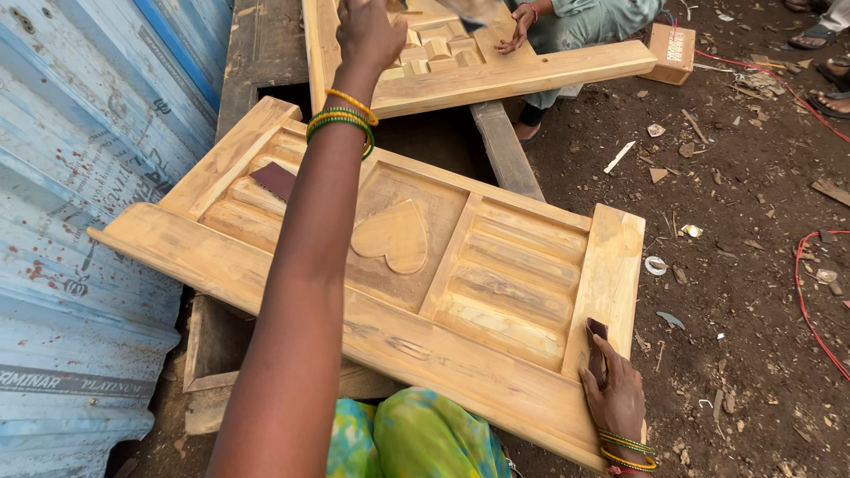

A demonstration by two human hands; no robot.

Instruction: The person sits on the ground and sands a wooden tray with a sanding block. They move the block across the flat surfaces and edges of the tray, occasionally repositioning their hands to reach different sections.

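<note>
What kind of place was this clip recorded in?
Probably an outdoor carpentry yard: an unfinished pale wooden door panel with a carved heart, a dirt ground strewn with wood chips, and a blue corrugated metal sheet wall.

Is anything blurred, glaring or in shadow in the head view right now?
Head view: even, soft daylight, no glare on the wooden panel; the left hand, raised at the top edge, is slightly soft, with a motion-blurred smear beside it; the right hand on the sandpaper piece is sharp; dark shadow under the panel.
</note>
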